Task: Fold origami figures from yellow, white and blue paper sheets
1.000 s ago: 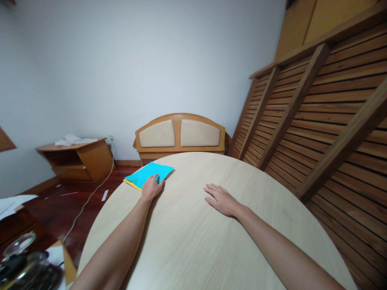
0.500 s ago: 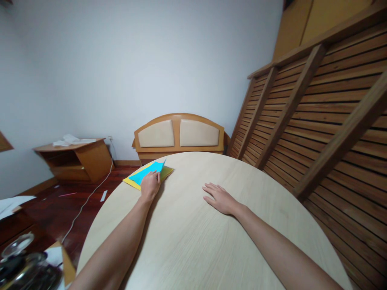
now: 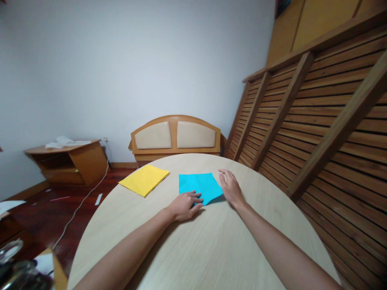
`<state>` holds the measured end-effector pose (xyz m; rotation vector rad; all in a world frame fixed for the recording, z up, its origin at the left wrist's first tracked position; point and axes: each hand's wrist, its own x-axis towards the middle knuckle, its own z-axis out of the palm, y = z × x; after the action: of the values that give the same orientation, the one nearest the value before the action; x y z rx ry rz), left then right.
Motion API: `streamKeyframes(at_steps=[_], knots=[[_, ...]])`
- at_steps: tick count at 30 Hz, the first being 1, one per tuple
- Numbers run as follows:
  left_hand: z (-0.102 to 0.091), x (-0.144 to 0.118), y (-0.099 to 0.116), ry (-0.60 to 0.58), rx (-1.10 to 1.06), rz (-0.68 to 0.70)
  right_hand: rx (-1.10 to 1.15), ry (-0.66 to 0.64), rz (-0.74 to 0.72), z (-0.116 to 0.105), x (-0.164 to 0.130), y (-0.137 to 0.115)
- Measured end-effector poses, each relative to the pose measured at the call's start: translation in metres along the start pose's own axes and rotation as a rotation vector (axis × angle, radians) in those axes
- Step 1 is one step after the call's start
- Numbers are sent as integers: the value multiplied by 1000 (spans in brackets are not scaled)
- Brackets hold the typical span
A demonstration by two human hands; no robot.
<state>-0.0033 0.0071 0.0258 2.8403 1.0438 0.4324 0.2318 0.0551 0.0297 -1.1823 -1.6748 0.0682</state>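
A bright blue sheet of paper (image 3: 198,183) with a faint crease lies on the round table (image 3: 193,245) before me. My left hand (image 3: 186,205) rests on its near left edge, fingers spread. At the sheet's right edge is my right hand (image 3: 231,187), fingers loosely curved and apart; whether it touches the paper I cannot tell. The sheet's near right corner lifts slightly off the tabletop. To the left, a stack of yellow paper (image 3: 145,180) lies flat near the table's edge.
Behind the table stands a wooden headboard (image 3: 175,135) with cream panels. A slatted wooden frame (image 3: 302,121) leans along the right. At left, a low cabinet (image 3: 69,161) carries white papers, and a white cable (image 3: 81,205) runs over the floor. Glassware (image 3: 18,274) sits at the lower left.
My left hand has carried the blue sheet off the yellow stack, rightward to the table's middle, and loosened its hold. My right hand has moved slightly right, to the sheet's edge.
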Motion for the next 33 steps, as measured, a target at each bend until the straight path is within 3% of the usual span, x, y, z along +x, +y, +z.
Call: streamKeyframes(at_steps=[3,7,10,13,16,19,22,25,29,33], knots=[[-4,2,11,-5,-48,3,56,-37,-20,-6,7,-4],[-6,5,21,3,-56,63,226,-297,94,-14,15,-13],[-8,4,24,-9,-63,90,306,-299,157,-17,16,-18],[-11,2,25,-39,-91,132,224,-313,128,-12,8,-21],[-12,1,26,-50,-141,139,-17,-523,-11,-1,-11,-22],[-8,4,25,-13,-125,-27,-242,-785,-3,12,-30,-23],[2,9,17,119,-11,-292,-305,-873,8,21,-42,-31],[12,10,5,222,2,-374,-304,-889,-16,24,-45,-41],[21,7,-5,21,39,-452,-295,-908,-20,23,-42,-42],[22,6,-3,-46,85,-517,-405,-866,121,18,-32,-25]])
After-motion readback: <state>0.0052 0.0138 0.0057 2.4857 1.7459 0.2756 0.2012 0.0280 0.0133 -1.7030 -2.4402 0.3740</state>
